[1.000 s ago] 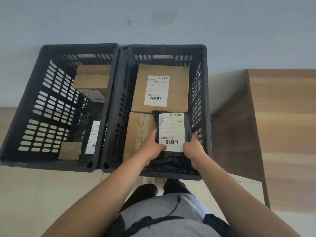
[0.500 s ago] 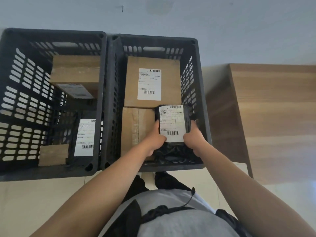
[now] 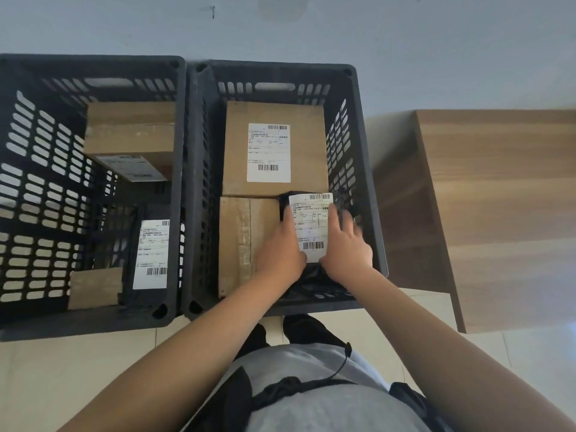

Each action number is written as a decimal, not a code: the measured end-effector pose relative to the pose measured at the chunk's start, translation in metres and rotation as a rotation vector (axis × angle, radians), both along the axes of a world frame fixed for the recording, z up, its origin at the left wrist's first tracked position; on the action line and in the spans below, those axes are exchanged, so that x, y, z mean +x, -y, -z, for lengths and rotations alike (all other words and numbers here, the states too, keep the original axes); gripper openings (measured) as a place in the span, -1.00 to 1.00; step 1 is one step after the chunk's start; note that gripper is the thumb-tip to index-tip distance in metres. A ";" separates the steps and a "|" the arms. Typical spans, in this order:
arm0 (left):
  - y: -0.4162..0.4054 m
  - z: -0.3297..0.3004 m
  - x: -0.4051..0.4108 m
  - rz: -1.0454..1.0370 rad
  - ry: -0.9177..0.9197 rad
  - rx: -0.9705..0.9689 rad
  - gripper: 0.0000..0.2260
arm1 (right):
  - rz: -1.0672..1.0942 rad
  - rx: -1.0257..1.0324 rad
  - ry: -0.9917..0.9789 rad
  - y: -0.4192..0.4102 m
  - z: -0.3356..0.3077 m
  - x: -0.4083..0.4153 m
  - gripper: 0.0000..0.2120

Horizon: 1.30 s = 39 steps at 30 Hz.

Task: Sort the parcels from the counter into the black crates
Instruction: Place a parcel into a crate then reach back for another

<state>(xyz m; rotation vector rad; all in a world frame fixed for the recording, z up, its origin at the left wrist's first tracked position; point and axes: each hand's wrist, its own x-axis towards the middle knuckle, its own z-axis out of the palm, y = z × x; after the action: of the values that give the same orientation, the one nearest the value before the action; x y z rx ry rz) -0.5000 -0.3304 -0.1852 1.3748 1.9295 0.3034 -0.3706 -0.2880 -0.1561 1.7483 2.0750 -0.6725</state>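
A black poly parcel (image 3: 311,227) with a white label lies low in the front right of the right black crate (image 3: 369,194). My left hand (image 3: 280,247) grips its left edge, thumb along the label. On the parcel's right side rests my right hand (image 3: 346,241), fingers spread and fairly straight, slightly blurred. Beside the parcel stand a large labelled cardboard box (image 3: 274,148) at the back and a taped cardboard box (image 3: 244,241) at the front left. The left black crate (image 3: 180,182) holds a cardboard box (image 3: 131,135), a black labelled parcel (image 3: 149,254) and a small cardboard box (image 3: 93,286).
The wooden counter (image 3: 498,188) stands to the right of the crates, its visible top bare. Both crates sit side by side on a pale tiled floor (image 3: 62,369) against a light wall. My legs and torso are just in front of the right crate.
The black parcel has sunk lower into the right crate's front right corner. My right hand's fingers have spread out over it, where before they gripped its edge. The view has shifted slightly.
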 end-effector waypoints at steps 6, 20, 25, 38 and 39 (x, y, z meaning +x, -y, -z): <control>-0.020 0.004 -0.004 0.586 -0.328 -0.084 0.00 | -0.267 -0.217 0.067 -0.029 0.027 0.006 0.11; -0.035 0.039 0.009 0.763 -0.675 -0.300 -0.04 | -0.097 -0.308 0.042 -0.024 0.065 0.006 0.06; -0.030 0.041 0.006 0.803 -0.780 -0.313 0.04 | -0.172 -0.304 0.094 -0.017 0.061 0.009 0.00; -0.009 -0.011 0.007 0.611 0.086 -0.565 -0.59 | -0.050 -0.488 -0.126 -0.011 0.026 0.024 -0.78; -0.005 -0.009 0.009 0.665 0.076 -0.581 -0.59 | -0.073 -0.510 -0.081 -0.009 0.027 0.024 -0.81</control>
<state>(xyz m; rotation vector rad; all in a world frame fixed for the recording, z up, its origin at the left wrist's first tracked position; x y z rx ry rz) -0.4906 -0.3256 -0.1766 1.4629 1.2464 -0.4807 -0.3464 -0.2790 -0.1828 1.3691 1.7936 -1.1455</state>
